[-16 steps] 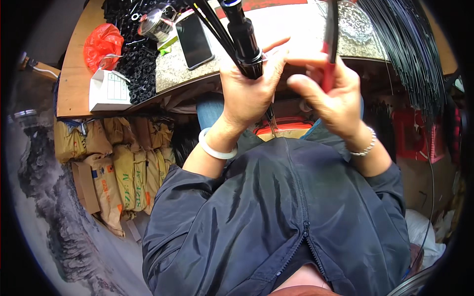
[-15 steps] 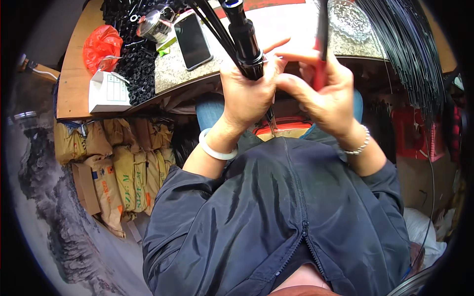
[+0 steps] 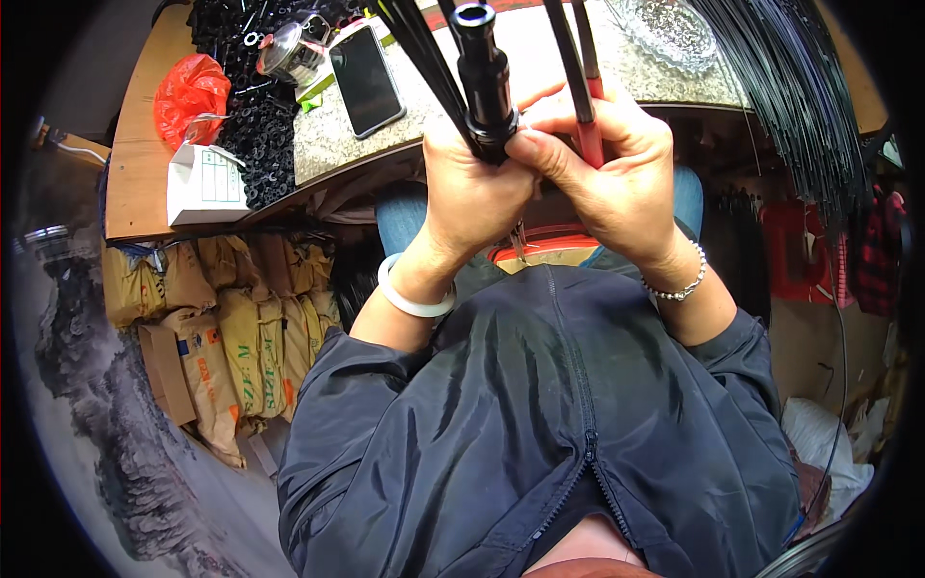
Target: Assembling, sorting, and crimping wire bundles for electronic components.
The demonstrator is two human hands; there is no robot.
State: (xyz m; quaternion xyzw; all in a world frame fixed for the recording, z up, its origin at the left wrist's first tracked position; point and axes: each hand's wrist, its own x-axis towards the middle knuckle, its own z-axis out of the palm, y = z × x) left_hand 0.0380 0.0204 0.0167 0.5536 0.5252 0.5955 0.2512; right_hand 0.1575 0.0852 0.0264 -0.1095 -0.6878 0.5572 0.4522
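My left hand point(image 3: 474, 197) is wrapped round a black tube with a stepped collar point(image 3: 484, 82), apparently part of an umbrella frame. Thin black rods point(image 3: 422, 63) fan out beside the tube, toward the table. My right hand point(image 3: 617, 178) is closed round a plier-like tool point(image 3: 589, 143) with red grips and two long dark arms pointing away from me. The right thumb and fingertips meet the left hand beside the tube's lower end. Whether they pinch some small part there is hidden.
On the table lie a phone point(image 3: 368, 82), a heap of small black parts point(image 3: 270, 144), a metal-and-clear container point(image 3: 292, 53), a red plastic bag point(image 3: 191, 96) and a white box point(image 3: 207, 188). A glass dish point(image 3: 670, 37) and a bundle of black rods point(image 3: 800, 106) are on the right. Sacks point(image 3: 207, 361) stand below left.
My right fingers have curled in and the thumb has come up against the tube's lower end. The red-gripped tool has swung left, showing both its arms. The left hand keeps its hold.
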